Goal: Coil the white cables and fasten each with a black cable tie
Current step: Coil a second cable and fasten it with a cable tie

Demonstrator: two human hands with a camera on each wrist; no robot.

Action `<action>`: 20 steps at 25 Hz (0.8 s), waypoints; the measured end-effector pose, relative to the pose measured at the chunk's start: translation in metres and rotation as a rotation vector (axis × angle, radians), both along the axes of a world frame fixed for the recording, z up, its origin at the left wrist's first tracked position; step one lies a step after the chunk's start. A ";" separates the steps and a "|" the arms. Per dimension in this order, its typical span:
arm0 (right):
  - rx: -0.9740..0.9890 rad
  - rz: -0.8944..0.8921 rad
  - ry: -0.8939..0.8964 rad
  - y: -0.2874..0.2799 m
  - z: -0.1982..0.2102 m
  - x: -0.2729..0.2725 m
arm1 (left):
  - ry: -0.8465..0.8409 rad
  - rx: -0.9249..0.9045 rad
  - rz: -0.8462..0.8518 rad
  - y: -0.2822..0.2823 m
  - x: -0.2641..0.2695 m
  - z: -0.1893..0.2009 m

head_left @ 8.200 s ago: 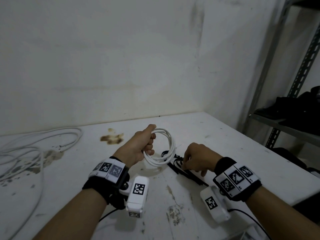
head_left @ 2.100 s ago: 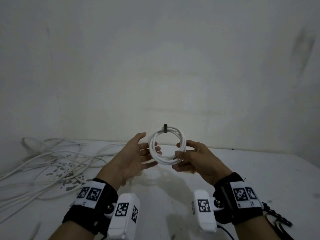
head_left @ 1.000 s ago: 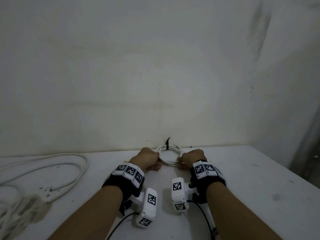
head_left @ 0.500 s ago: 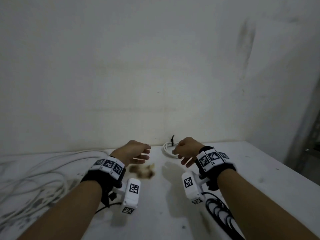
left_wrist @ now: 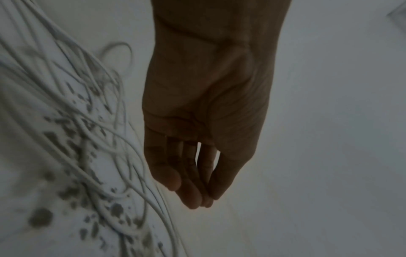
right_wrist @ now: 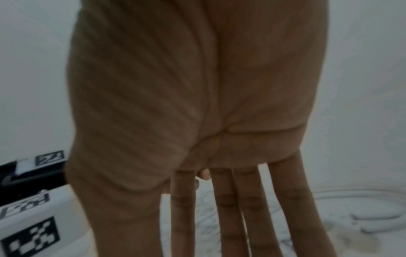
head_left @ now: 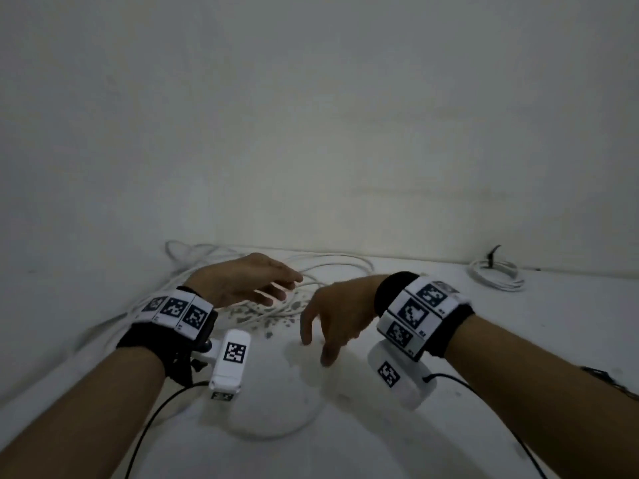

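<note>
A coiled white cable (head_left: 495,275) with a black cable tie (head_left: 493,254) standing up from it lies by the wall at the far right of the white table (head_left: 539,340). A tangle of loose white cables (head_left: 321,271) (left_wrist: 92,156) spreads over the table's back left. My left hand (head_left: 273,288) (left_wrist: 197,187) hovers over that tangle with straight fingers and holds nothing. My right hand (head_left: 321,340) (right_wrist: 241,217) hangs beside it, fingers pointing down and relaxed, also empty.
A pale wall (head_left: 311,133) runs close behind the table. Dark chipped patches (head_left: 256,316) mark the tabletop under the loose cables. Black leads (head_left: 152,423) trail from the wrist cameras toward me.
Both hands let go of the tied coil at the wall and swung left to the loose cables; the coil now lies far to the right.
</note>
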State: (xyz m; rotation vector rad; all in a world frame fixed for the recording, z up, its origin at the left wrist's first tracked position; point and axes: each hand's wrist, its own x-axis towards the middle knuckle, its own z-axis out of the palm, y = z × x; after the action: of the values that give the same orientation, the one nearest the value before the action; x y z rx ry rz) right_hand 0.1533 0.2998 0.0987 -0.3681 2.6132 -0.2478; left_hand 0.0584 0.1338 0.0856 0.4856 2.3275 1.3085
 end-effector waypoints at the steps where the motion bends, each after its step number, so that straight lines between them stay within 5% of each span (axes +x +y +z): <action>1: 0.042 0.048 -0.008 -0.017 -0.007 0.000 | -0.006 -0.027 -0.003 -0.019 0.001 -0.006; 7: 0.259 0.266 -0.170 -0.055 -0.041 0.004 | -0.006 -0.201 -0.127 -0.107 0.007 -0.034; 11: 0.247 0.275 -0.083 -0.054 -0.047 -0.001 | -0.060 -0.152 -0.218 -0.115 0.015 -0.037; 13: 0.262 0.251 -0.063 -0.051 -0.041 -0.005 | 0.001 -0.119 -0.210 -0.105 0.019 -0.030; 15: 0.197 0.183 -0.102 -0.049 -0.029 -0.011 | 0.210 -0.286 -0.217 -0.091 0.018 -0.019; 17: 0.076 0.116 -0.009 -0.049 -0.013 -0.017 | 0.446 -0.516 -0.285 -0.075 0.018 -0.008; 20: -0.036 0.100 0.301 -0.044 0.016 -0.027 | 0.404 -0.381 -0.376 -0.059 0.015 0.003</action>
State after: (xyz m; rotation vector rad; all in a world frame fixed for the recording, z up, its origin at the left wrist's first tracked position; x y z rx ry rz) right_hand 0.1263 0.2557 0.1151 -0.5870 2.8766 -0.2194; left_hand 0.0730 0.0752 0.0885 1.0708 2.5499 0.6154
